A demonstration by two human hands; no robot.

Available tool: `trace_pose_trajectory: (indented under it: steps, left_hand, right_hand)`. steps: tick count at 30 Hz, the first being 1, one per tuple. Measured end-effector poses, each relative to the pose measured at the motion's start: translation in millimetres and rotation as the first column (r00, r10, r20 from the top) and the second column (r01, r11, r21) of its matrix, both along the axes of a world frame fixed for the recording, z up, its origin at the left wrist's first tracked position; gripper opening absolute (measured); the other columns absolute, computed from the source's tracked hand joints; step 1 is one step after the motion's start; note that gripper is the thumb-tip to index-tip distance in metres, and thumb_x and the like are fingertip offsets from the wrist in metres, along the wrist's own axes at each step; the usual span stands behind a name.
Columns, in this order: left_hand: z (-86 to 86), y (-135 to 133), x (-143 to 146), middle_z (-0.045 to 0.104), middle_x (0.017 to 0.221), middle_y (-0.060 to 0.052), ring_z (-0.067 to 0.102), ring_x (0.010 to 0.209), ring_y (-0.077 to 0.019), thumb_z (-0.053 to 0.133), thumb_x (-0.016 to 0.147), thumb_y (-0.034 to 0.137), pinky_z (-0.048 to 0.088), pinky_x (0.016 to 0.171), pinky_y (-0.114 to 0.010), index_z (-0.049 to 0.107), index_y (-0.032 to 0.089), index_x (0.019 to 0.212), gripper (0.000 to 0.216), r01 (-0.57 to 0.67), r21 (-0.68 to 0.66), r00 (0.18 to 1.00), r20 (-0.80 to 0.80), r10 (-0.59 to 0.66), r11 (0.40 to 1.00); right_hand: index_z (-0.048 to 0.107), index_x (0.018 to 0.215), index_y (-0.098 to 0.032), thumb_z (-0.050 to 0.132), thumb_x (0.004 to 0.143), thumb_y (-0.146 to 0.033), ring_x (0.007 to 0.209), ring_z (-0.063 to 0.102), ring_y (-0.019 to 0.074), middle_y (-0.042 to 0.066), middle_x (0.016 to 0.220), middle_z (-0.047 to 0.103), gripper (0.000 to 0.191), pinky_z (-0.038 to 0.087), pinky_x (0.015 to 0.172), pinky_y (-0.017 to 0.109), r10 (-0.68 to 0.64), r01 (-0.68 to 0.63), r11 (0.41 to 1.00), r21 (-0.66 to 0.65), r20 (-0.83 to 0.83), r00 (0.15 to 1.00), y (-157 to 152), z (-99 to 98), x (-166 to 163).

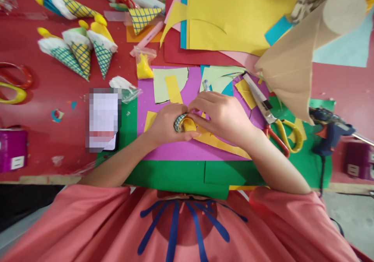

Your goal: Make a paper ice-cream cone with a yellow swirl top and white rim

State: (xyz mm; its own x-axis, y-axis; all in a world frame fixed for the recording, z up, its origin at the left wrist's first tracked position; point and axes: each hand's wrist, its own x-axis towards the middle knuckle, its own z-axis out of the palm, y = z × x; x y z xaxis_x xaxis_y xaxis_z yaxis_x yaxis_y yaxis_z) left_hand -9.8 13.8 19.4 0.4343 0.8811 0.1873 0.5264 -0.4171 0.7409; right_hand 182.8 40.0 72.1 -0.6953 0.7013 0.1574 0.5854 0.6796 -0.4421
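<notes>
My left hand (166, 125) is curled round a rolled yellow paper cone with a blue grid pattern (183, 123), held over a purple sheet (175, 147). My right hand (223, 114) presses its fingers onto the cone's upper edge, pinching the paper. Yellow paper offcuts (224, 145) lie under both hands. Scissors with red and yellow handles (280, 131) lie just right of my right wrist.
Several finished paper cones (78, 51) lie at the upper left. A phone (103, 120) rests left of the purple sheet. A blue glue gun (330, 131) sits at the right. Yellow, red and blue paper sheets (233, 16) and a brown paper roll (295, 67) fill the top.
</notes>
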Motion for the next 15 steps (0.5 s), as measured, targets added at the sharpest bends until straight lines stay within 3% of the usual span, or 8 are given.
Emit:
trace_pose_trajectory:
  steps: [7,15]
  left_hand:
    - [2.2,1.8,0.8,0.061,0.067,0.0,0.054,0.059,-0.0156,0.055,0.075,0.078,0.04,0.055,-0.03,0.054,0.02,0.079,0.058,-0.001,-0.004,0.997,0.071,0.001,1.0]
    - [1.8,-0.3,0.3,0.062,0.076,-0.001,0.057,0.066,-0.0177,0.057,0.072,0.078,0.043,0.061,-0.032,0.05,0.021,0.085,0.059,-0.013,-0.028,1.0,0.023,0.014,1.0]
  right_hand:
    - [0.068,0.086,-0.014,0.049,0.093,-0.017,0.071,0.055,0.0143,0.005,0.081,0.066,0.021,0.033,0.063,0.027,0.003,-0.009,0.994,-0.108,-0.062,0.998,0.0,0.5,-1.9]
    - [0.065,0.084,-0.013,0.049,0.089,-0.015,0.069,0.053,0.0134,0.005,0.079,0.063,0.017,0.031,0.061,0.026,0.015,-0.019,0.983,-0.182,-0.022,1.0,0.0,7.1,-3.8]
